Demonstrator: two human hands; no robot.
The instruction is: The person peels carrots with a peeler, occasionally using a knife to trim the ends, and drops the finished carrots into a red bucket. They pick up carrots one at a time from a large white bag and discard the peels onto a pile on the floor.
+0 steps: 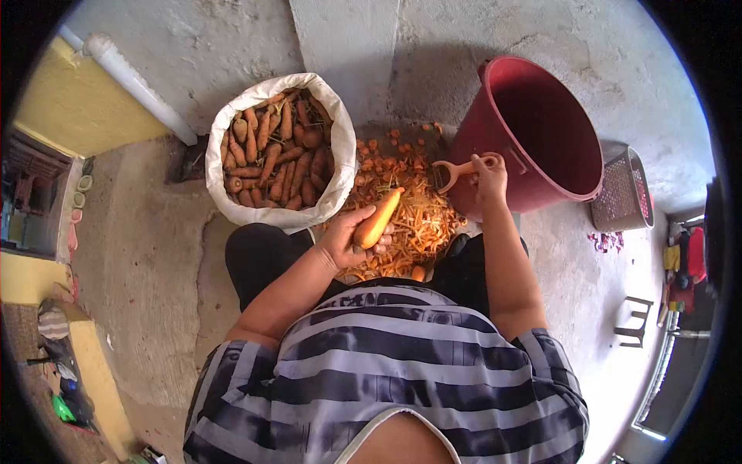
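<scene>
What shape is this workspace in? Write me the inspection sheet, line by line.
Surface: grey floor, strewn with peelings.
Job's things: orange carrot, smooth; peeler; open white sack of brownish carrots; red bin, bottom too dark to judge.
Clutter: peelings heaped between sack and bin; purplish scraps beside the basket.
Hands: left hand closed around the orange carrot; right hand gripping the peeler, which is clear of the carrot.
Cables: nothing seen.
Surroundings: grey wall ahead, pale pipe at left.

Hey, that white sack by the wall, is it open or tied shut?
Open. The sack's mouth is spread wide, and carrots show plainly inside.
</scene>
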